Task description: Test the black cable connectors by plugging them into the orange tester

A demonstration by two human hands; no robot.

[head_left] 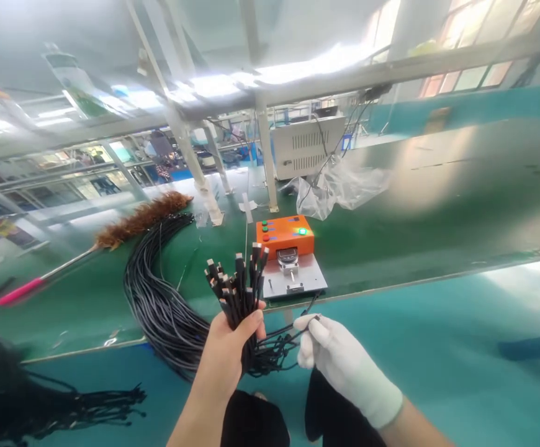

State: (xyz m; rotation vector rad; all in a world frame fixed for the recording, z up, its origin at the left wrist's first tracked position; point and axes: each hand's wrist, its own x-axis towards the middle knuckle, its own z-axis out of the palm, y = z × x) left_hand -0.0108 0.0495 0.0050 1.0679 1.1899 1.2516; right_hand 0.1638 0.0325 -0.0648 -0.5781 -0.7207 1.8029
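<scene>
My bare left hand (229, 349) is closed round a thick bunch of black cables, their metal-tipped plugs (237, 279) fanned upward above my fist. The long run of the cable bundle (158, 298) curves back over the green bench to the left. In a white glove, my right hand (339, 357) pinches the end of one black cable between thumb and forefinger, just right of the bunch. Beyond both hands stands an orange tester box (283, 231) with a lit green light, several buttons and a metal plate (298, 279) in front.
A brown feather duster (142, 218) with a pink handle lies at the left of the bench (391, 248). Clear plastic bags (339, 189) and a grey metal cabinet (305, 149) are behind the tester. More black cables (41, 397) hang at lower left. White posts rise from the bench.
</scene>
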